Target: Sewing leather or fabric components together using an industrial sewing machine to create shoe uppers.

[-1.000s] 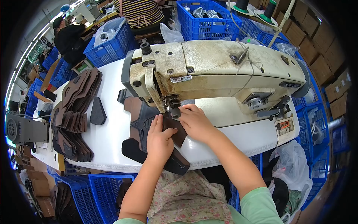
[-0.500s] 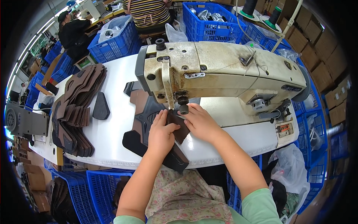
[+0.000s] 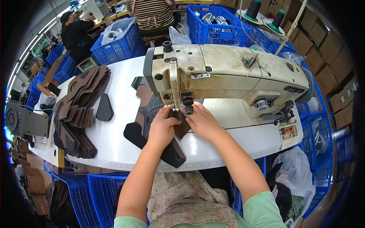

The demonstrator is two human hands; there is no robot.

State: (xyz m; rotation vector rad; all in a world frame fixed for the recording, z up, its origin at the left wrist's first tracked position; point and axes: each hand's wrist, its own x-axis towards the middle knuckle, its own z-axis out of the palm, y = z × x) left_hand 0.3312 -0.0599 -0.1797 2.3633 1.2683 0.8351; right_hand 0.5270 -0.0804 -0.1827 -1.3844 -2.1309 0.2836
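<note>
A white-cream sewing machine stands on the table, its needle area just beyond my fingertips. Under it lies a dark brown and black cut shoe-upper piece, with branching arms spread over the tabletop. A small brown patch is at the needle, between my hands. My left hand lies on the work, fingers stretched forward and thumb toward the patch. My right hand rests at the patch's right edge, fingers extended beside the machine's black knob. The fingertips near the needle are partly hidden.
Stacked brown pieces lie on the left of the white table, beside a single black piece. Blue crates surround the table. Thread cones stand behind the machine. Two people sit at the back.
The upper piece has shifted a little away from me and left relative to the machine. Both hands have stayed on it by the needle, moving slightly forward. The view has shifted slightly.
</note>
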